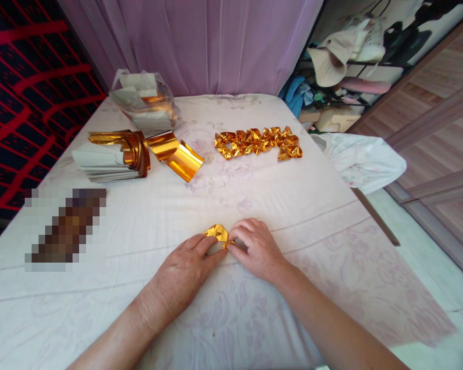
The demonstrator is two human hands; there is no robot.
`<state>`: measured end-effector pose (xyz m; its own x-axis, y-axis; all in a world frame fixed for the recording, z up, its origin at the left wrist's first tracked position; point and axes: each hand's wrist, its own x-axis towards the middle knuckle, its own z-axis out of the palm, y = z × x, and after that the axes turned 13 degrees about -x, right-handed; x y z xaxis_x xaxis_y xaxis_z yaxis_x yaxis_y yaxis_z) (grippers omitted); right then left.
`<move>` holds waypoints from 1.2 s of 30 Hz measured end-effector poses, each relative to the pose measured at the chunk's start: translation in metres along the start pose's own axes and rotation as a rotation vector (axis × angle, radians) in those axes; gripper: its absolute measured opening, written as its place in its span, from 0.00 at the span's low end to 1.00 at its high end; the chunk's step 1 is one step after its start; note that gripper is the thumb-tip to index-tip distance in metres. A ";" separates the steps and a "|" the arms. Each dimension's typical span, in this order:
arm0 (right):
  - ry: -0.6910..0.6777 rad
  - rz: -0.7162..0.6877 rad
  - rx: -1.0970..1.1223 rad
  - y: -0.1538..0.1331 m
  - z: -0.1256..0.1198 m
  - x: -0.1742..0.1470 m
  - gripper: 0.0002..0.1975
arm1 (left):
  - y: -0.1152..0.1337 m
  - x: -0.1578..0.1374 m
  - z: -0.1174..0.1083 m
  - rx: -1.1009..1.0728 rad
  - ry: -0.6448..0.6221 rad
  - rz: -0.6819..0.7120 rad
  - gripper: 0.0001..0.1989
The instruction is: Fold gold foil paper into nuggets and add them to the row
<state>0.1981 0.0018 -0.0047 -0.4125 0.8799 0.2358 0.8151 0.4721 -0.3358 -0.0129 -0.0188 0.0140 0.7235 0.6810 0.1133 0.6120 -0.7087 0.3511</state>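
Observation:
A small piece of gold foil paper (217, 232), partly folded, is between my hands just over the cloth. My left hand (187, 259) has its fingers closed on the left and lower side of it. Opposite, my right hand (256, 246) pinches its narrow right end between thumb and fingers. My fingertips cover part of the folds. Farther off lie two loose flat gold foil sheets (183, 160), overlapping. To their right, several folded gold foil pieces (254, 141) sit grouped in rows.
A bent stack of foil-backed sheets (111, 162) rests at the left, with a clear plastic bag of more sheets (150, 105) behind it. A pixelated patch (65, 228) hides something at left. A white plastic bag (364, 159) hangs beyond the right edge, near crowded shelves (355, 67).

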 end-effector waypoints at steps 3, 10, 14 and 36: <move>-0.006 -0.012 0.015 0.001 -0.001 0.000 0.06 | -0.001 0.000 -0.003 0.003 -0.011 0.006 0.20; -0.015 -0.033 0.040 0.003 -0.003 0.001 0.07 | -0.004 -0.001 -0.002 0.029 -0.006 0.033 0.18; 0.003 -0.033 0.040 0.003 -0.002 0.000 0.07 | -0.006 -0.002 -0.001 0.030 -0.008 0.043 0.17; 0.041 -0.143 -0.051 0.000 0.001 -0.006 0.08 | -0.037 -0.007 -0.030 -0.326 0.185 -0.100 0.11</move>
<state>0.2003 -0.0040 -0.0067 -0.5100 0.8002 0.3155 0.7691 0.5885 -0.2495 -0.0500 0.0079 0.0277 0.5776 0.7865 0.2186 0.5214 -0.5615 0.6426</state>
